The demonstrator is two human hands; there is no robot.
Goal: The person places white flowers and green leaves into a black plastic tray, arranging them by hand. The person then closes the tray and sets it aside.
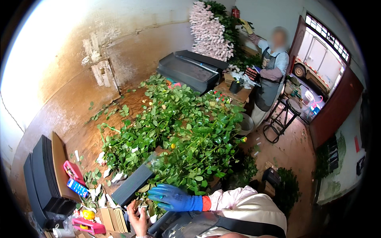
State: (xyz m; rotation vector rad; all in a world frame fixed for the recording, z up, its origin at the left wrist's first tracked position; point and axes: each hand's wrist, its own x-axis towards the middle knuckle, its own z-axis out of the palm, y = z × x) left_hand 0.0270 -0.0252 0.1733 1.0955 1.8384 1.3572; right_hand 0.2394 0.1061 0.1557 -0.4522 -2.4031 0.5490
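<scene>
My right hand [174, 198], in a blue glove, is open, with fingers stretched over the lower edge of a pile of leafy green stems [186, 150], touching or just above it. Among the leaves are a few small yellow buds [173, 145]. My bare left hand [138, 218] is open at the bottom centre, its fingers slightly bent, just left of the glove. A dark corrugated strip [131, 184] lies diagonally beside both hands. White bits [107, 172] are scattered on the stained worktop [89, 139]. Small cardboard pieces [113, 220] sit left of my left hand.
Stacked dark sheets [41, 174], pink tape dispensers [73, 170] and a blue box [78, 187] are at left. A dark bin [186, 71] and pink wrapped flowers [208, 31] stand behind. At right are a co-worker [270, 79], a bucket [246, 125], a stool [293, 107] and an open door [333, 111].
</scene>
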